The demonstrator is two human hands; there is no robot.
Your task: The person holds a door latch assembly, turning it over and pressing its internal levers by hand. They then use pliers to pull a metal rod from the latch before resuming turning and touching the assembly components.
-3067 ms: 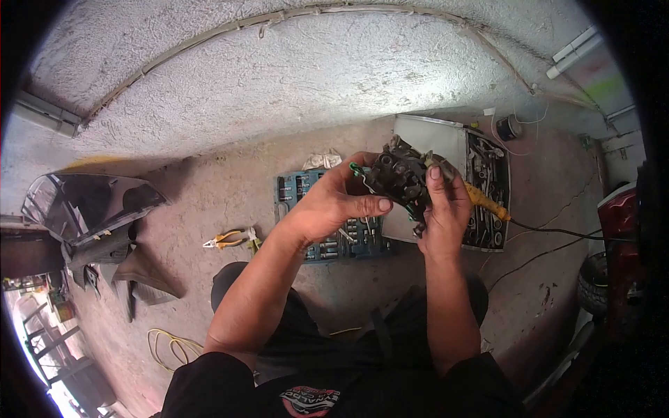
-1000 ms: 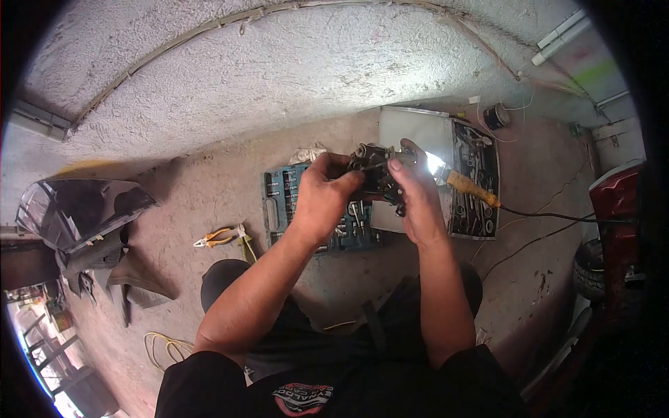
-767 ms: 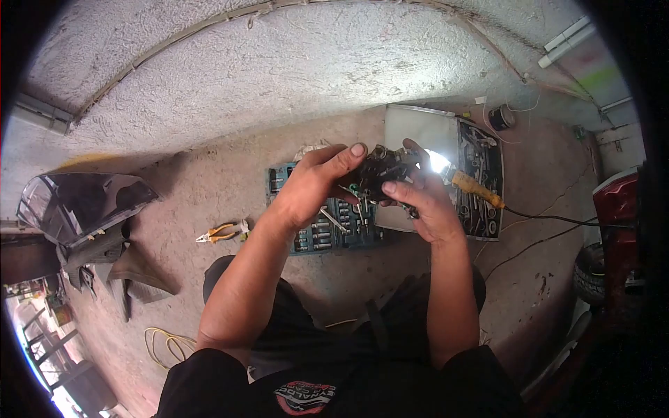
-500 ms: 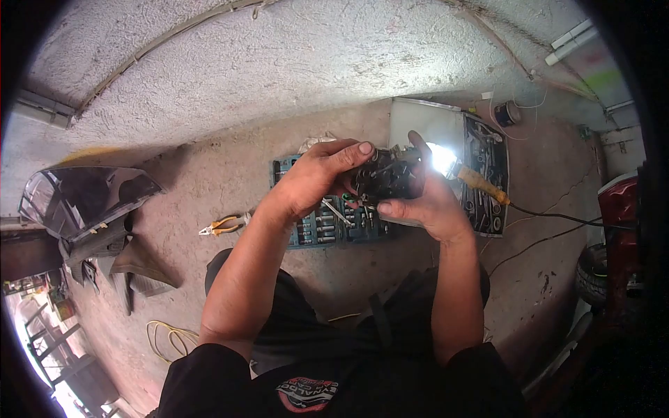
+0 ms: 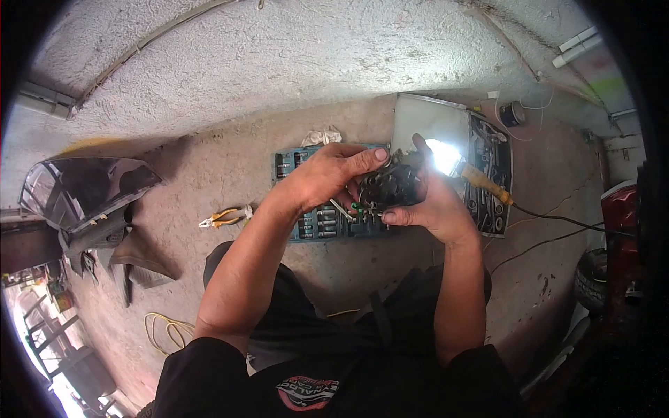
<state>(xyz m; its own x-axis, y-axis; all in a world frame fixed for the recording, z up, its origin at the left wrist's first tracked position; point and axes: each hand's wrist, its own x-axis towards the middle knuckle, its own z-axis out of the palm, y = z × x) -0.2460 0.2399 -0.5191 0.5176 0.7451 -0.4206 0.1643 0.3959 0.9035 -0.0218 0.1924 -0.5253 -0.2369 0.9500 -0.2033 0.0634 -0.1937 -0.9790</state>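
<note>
A dark, greasy metal part is held up between both hands, over the floor. My left hand grips its left side, thumb on top, the other fingers partly hidden behind it. My right hand holds the right side, with its thumb at the lower edge. Just right of the part shines a bright lamp with a yellow handle. Below and behind the hands lies an open teal socket set.
Orange-handled pliers lie left of the socket set. A metal tool case with wrenches stands at the right. A dark panel leans at the far left, a yellow cord below it. A tyre is at the right.
Both hands and the part have shifted slightly to the right in view, and the part has turned a little. The surroundings have also shifted slightly with the camera.
</note>
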